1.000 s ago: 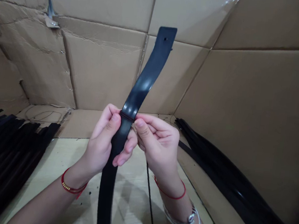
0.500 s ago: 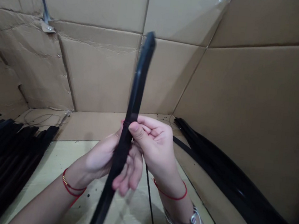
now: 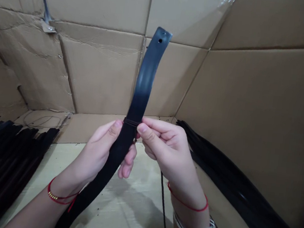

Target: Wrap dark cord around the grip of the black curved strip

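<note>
The black strap (image 3: 138, 107) is held at the frame's centre, curving toward lower left; it is judged light, pliant and slick, best taken by its edges. It is clasped by the left hand (image 3: 94, 155); the dark cord (image 3: 131, 122) around it is pinched by the right hand (image 3: 166, 148).

I have the strap (image 3: 146, 77) between my two hands: my left hand (image 3: 96, 151) at its left edge, some fingertips reaching behind it, and my right hand (image 3: 166, 143) at its right edge. A tie (image 3: 132, 122) goes around the strap, between my thumbs. Behind the strap's upper end stands the cardboard wall (image 3: 102, 68); under its lower part lies the work surface (image 3: 128, 202). Well left of the strap is a row of strips (image 3: 13, 153); well to its right, a bundle (image 3: 227, 177) lies along the side wall (image 3: 256, 115). Right of the strap, below my right hand, runs a cord (image 3: 163, 210).
</note>
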Demonstrator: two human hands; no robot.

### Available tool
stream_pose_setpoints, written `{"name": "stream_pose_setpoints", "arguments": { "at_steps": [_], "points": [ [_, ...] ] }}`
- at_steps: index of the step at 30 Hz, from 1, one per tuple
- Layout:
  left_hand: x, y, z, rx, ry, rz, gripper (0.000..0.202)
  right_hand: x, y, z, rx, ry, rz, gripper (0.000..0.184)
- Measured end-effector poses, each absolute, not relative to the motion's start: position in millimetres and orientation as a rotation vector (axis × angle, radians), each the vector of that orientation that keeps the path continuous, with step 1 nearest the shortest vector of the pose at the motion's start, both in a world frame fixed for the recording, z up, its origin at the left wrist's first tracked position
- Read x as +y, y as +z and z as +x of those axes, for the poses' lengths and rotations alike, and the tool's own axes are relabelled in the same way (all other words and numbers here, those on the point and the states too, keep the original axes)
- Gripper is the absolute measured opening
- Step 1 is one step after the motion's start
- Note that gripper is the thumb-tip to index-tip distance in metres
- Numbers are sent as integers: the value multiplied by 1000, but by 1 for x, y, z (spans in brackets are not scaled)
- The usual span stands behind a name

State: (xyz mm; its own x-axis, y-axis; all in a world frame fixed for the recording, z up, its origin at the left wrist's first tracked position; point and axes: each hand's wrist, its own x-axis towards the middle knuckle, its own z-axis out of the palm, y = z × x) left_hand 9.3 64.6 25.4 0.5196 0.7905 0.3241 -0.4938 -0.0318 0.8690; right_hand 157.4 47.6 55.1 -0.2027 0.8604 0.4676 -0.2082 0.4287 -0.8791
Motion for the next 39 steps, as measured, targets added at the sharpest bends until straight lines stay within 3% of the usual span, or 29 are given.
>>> {"name": "stream_pose_setpoints", "arguments": {
  "at_steps": [8,13,15,21,26,28,34,39],
  "points": [
    [64,21,8,250,1001,1110,43,53,49,156,-1409,1002,-569,12],
    [71,13,5,73,728,1040,47,49,49,158,-1491,1382,-503,27],
    [72,14,6,122,651,1075,47,49,49,157,-1468,1360,-530,32],
    [60,19,19,659,1235,1480,52,59,42,144,-1333,1159,-659,27],
    [57,17,22,823,1384,1700,27,57,43,139,-1304,1145,-617,20],
    [58,20,20,776,1405,1621,29,56,44,140,-1352,1174,-552,22],
    [60,25,16,399,1236,1167,36,64,38,145,-1398,1125,-509,17],
    [70,17,5,50,753,1029,52,62,43,154,-1477,1359,-431,26]
  ]
}}
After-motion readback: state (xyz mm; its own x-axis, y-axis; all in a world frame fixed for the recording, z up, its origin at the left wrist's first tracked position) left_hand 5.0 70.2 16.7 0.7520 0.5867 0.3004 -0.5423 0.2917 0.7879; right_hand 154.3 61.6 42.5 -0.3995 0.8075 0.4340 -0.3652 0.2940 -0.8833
